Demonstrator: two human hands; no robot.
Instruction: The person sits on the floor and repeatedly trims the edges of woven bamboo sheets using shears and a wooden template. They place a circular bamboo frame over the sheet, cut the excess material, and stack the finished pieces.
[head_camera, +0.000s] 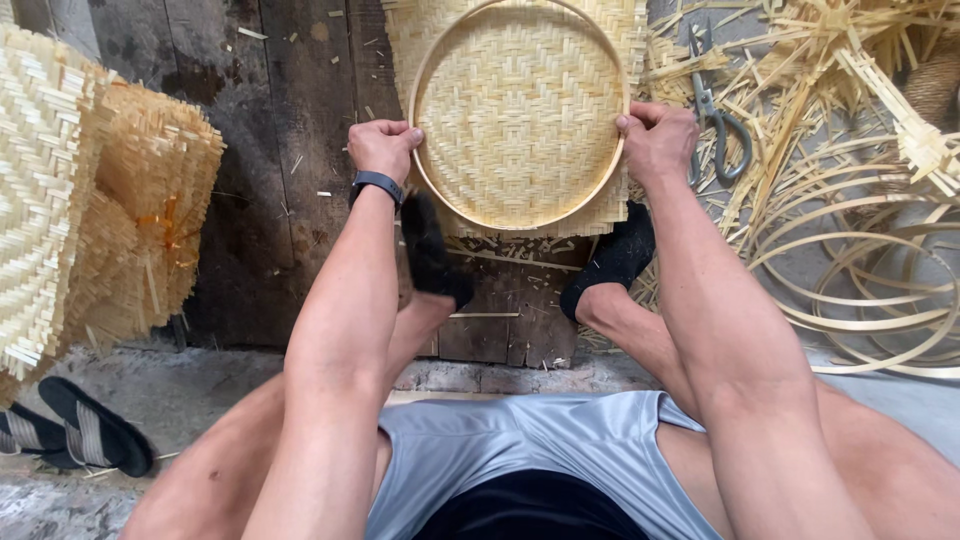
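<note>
Woven bamboo mat (520, 110) lies flat on the dark plank floor (290, 120), with a round bamboo hoop (430, 185) set on top of it; mat edges stick out past the hoop on all sides in view.

My left hand (383, 148) is clenched on the hoop's left rim, thumb against the hoop. A dark wristband (377, 184) sits on that wrist. My right hand (657, 140) is clenched on the hoop's right rim, directly across from the left.

All positions below are relative to the hoop.
- Just below it: my two feet in black socks, left sock (432, 252) and right sock (612, 258), toes at or on the near fringe of the mat. Cannot tell how firmly they press.
- Just to the right, past my right hand: metal scissors (715, 118), lying on loose bamboo strips (800, 60).
- Further right and lower: a heap of coiled bamboo hoops (860, 270), well apart from my grip.
- Far left: a stack of woven mats (90, 210) with ragged edges, well apart.
- Lower left, near the concrete step: a pair of striped sandals (75, 435).

Small bamboo offcuts are scattered over the planks to the left. Nothing lies between my hands and the rim; the scissors are the nearest loose item to my right hand
</note>
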